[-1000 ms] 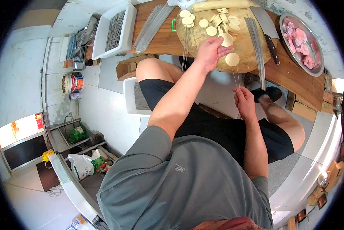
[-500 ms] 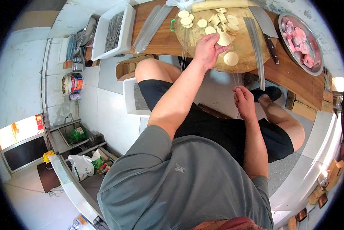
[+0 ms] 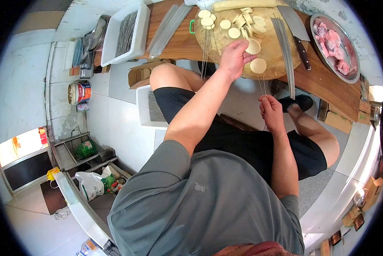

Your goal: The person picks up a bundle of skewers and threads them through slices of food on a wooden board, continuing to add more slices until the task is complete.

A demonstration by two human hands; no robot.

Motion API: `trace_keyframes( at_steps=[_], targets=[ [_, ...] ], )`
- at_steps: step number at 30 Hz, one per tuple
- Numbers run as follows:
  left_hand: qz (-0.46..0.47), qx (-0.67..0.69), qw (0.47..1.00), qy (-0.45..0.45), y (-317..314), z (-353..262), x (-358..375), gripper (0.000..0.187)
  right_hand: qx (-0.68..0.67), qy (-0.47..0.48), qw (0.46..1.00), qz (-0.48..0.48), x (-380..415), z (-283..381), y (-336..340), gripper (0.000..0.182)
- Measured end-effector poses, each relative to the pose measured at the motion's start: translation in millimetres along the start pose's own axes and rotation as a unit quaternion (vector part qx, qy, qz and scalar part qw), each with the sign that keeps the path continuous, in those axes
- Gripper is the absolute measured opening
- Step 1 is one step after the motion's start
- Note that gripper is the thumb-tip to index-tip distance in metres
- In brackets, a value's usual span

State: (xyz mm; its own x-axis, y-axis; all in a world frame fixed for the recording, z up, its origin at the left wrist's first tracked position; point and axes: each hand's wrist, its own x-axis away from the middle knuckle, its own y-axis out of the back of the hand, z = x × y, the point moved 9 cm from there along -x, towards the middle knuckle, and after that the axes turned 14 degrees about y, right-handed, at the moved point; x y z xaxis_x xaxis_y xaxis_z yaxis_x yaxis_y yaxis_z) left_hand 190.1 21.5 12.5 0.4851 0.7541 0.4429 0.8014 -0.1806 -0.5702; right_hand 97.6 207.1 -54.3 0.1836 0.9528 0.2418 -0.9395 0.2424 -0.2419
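My left hand [image 3: 235, 59] pinches a round pale slice [image 3: 253, 46] over the front of the round wooden board [image 3: 285, 64]. Just below it, another pale slice [image 3: 258, 65] sits on the ends of two thin skewers [image 3: 262, 84]. Lower down, my right hand [image 3: 271, 112] is closed around those skewers. Loose pale slices [image 3: 258, 30] lie piled on the board, and a long pale roll [image 3: 238, 5] rests along its far edge. Skewers with slices on their ends [image 3: 206, 47] overhang the board's left side.
A cleaver [image 3: 294, 25] and a bundle of metal skewers [image 3: 284, 51] lie on the board's right. Beyond them stands a metal bowl of raw meat [image 3: 334, 47]. More skewers fill a white bin [image 3: 142, 32] at left, beside a clear bag of skewers [image 3: 168, 30].
My left hand has shifted slightly right and down with its slice. The slice on the skewers has barely moved, and my right hand stays in place.
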Motion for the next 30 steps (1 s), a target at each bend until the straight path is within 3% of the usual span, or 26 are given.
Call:
trace_keyframes(
  at_steps=[7,13,16,30],
  targets=[
    [-0.010,-0.029,0.999,-0.009,1,5,4,0.016,0.014,0.008,1.000,-0.011,-2,6,0,0.021],
    [-0.032,0.011,0.999,0.002,-3,15,10,0.017,-0.004,0.012,1.000,-0.013,-3,8,1,0.020],
    [-0.016,-0.033,0.999,-0.024,-13,15,12,0.017,-0.017,0.011,1.000,-0.014,-4,7,3,0.020],
    [-0.042,-0.072,0.996,0.027,-9,45,21,0.022,-0.006,0.023,1.000,-0.020,-3,9,0,0.018]
  ],
)
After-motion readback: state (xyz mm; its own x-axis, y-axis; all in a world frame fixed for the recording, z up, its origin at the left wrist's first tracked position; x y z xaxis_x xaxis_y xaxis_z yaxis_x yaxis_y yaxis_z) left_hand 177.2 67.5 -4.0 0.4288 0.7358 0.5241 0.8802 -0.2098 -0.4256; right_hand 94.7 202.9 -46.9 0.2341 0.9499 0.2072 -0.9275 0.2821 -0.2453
